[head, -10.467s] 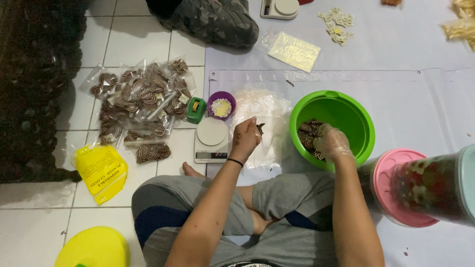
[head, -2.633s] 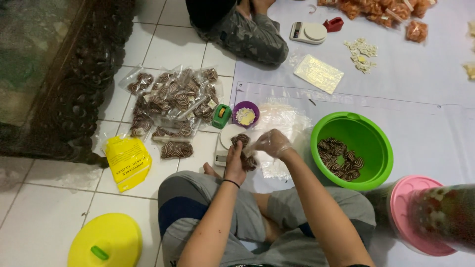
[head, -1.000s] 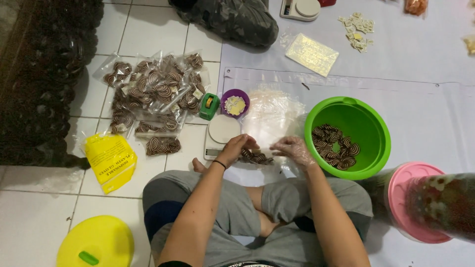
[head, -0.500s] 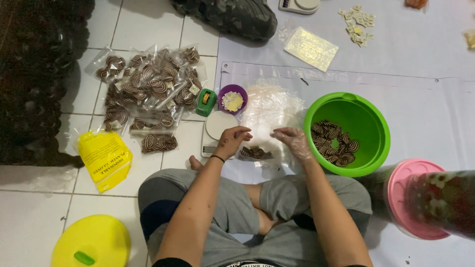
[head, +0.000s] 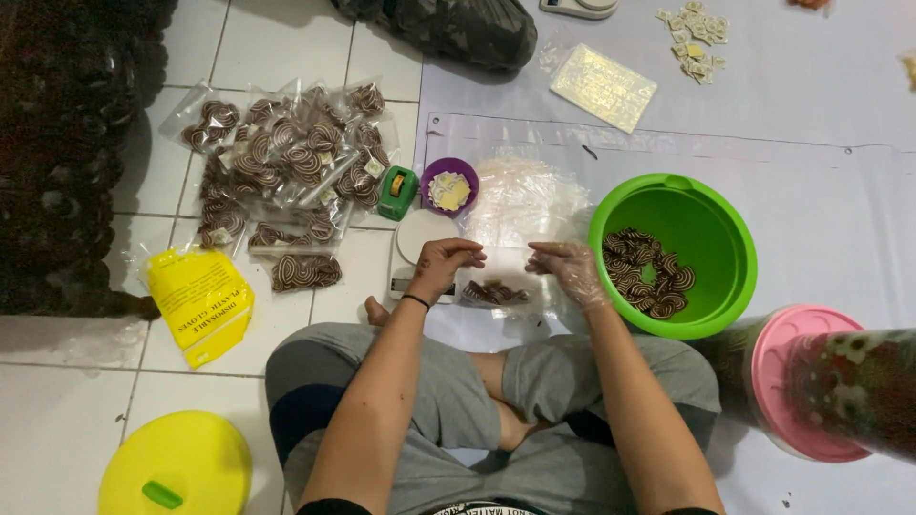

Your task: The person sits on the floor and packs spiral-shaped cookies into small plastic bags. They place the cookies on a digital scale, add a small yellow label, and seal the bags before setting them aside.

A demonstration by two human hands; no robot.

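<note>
I sit cross-legged on the floor. My left hand [head: 447,264] and my right hand [head: 570,270], which wears a thin clear glove, both pinch the top of a small clear plastic bag [head: 498,286] holding brown-and-white swirl cookies. The bag hangs just over the right side of a small white kitchen scale [head: 416,244]. A green bowl [head: 733,250] to the right of my right hand holds more swirl cookies [head: 651,273].
A pile of filled cookie bags [head: 281,179] lies at left. A green tape dispenser [head: 397,192], a purple cup of labels [head: 448,186] and a stack of clear bags [head: 527,195] sit behind the scale. A yellow glove packet [head: 198,301], yellow lid [head: 175,466] and pink-lidded jar [head: 816,380] are nearby.
My right hand has left the green bowl and joined my left hand at the bag, which now holds cookies. Over the last second both hands stay at the bag's top.
</note>
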